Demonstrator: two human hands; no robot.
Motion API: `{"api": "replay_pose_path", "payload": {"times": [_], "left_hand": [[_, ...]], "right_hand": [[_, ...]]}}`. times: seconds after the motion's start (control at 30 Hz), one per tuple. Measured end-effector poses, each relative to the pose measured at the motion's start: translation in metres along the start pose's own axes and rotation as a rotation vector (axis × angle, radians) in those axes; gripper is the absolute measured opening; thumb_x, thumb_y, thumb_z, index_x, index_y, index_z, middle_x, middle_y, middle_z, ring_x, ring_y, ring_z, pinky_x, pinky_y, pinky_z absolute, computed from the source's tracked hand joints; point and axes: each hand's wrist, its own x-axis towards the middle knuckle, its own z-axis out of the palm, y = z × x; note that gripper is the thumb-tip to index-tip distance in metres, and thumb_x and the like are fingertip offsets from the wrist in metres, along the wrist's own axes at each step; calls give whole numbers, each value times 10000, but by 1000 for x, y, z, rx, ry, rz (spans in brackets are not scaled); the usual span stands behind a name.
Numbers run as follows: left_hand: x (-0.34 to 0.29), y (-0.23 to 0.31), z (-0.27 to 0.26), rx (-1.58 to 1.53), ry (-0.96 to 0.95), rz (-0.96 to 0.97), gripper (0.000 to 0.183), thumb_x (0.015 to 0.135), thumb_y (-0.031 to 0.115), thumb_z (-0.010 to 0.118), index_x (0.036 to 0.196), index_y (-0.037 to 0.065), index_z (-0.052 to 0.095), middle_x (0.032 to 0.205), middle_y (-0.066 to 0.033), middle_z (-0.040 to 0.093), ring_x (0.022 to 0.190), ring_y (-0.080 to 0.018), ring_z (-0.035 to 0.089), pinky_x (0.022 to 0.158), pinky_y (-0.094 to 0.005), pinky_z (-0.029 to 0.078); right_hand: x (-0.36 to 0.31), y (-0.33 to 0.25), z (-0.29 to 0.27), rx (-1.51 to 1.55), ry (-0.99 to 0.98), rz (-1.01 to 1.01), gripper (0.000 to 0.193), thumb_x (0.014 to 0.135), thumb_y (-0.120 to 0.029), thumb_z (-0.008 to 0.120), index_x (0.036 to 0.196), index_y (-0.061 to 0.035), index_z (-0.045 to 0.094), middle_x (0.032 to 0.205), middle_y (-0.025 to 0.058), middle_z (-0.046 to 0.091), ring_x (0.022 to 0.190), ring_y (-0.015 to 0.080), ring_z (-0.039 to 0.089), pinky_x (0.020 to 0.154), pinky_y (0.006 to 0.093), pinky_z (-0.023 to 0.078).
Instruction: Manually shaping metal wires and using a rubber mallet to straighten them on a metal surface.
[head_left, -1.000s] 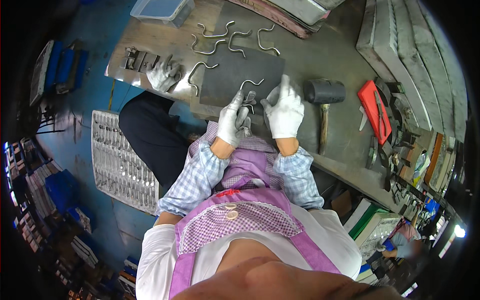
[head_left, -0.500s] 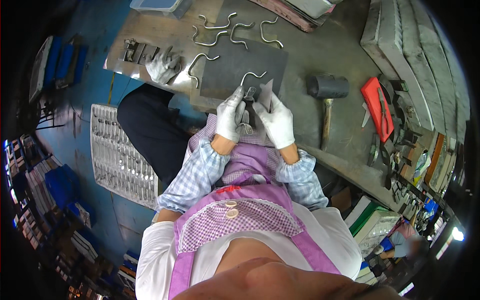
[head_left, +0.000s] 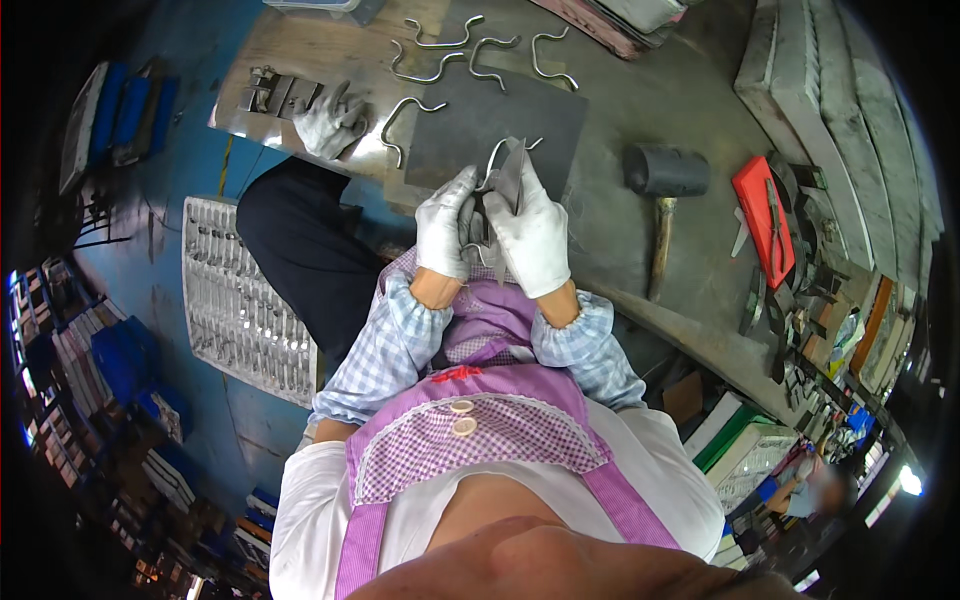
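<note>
Both my hands wear white gloves and meet at the near edge of the workbench. My left hand is closed around a bent metal rod, whose curved end sticks up past the fingers. My right hand pinches a grey flat strip and holds it against the rod; whether it is sandpaper or metal I cannot tell. The strip and fingers hide most of the held part. Beyond them lies a dark square sheet. Several similar bent rods lie on and around it.
A black-headed mallet and a red holder with scissors lie to the right, near stacked grey slabs. On the left are a spare glove, a metal fixture and, lower down, a tray of metal parts. Another person is at lower right.
My right hand has moved left and up, bringing the strip across the rod. The left hand has shifted slightly left and up, so the two hands are closer together.
</note>
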Motion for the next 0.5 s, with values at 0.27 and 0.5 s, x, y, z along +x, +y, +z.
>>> {"api": "replay_pose_path", "payload": {"times": [0.27,0.5], "left_hand": [[4,-8,-7,-10,105,11,246,928,178,673,1104,5,683,846,-24,673,576,-80,564,490,-214,428],[8,-12,-12,-16,148,86,265,911,148,689,1110,-26,669,950,-57,681,767,-107,630,670,-221,507]], "right_hand": [[1,8,6,209,-7,43,642,830,-176,641,1440,-114,450,822,197,697,756,338,716,700,399,570],[4,10,14,261,-117,46,641,805,-128,643,1427,-164,494,833,119,705,732,191,713,707,320,558]]}}
